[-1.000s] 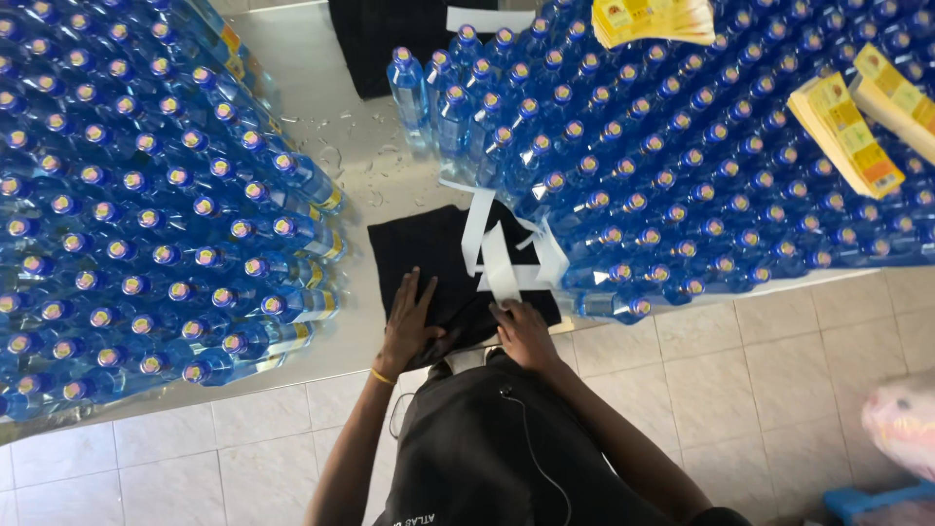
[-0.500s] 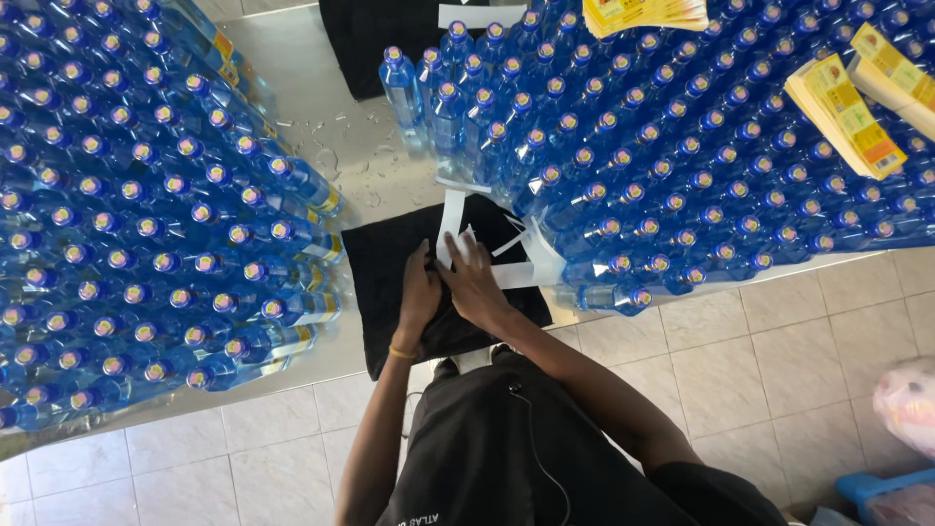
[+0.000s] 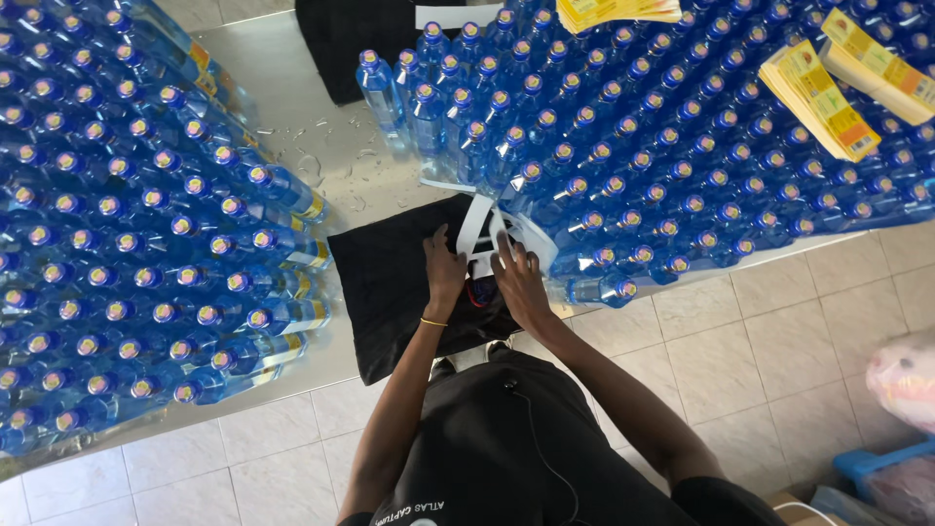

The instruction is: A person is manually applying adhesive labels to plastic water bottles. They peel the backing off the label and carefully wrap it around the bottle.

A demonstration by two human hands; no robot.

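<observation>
A black cloth (image 3: 390, 278) lies on a steel table (image 3: 292, 107) between two big blocks of blue bottles. My left hand (image 3: 444, 273) rests on the cloth, fingers apart, with a thin yellow band on the wrist. My right hand (image 3: 516, 278) is beside it, fingers touching a bunch of white paper strips (image 3: 479, 229) that curl up from the cloth. Between the two hands sits a small dark object with red on it (image 3: 480, 290), partly hidden. Whether either hand grips it I cannot tell.
Blue bottles with blue caps stand packed at the left (image 3: 117, 224) and at the right (image 3: 662, 146). Stacks of yellow labels (image 3: 813, 93) lie on top of the right block. A second black cloth (image 3: 351, 39) lies at the far side. Tiled floor lies below.
Both hands shifted up onto the cloth, then settled lower beside the white strips. The view has shifted slightly.
</observation>
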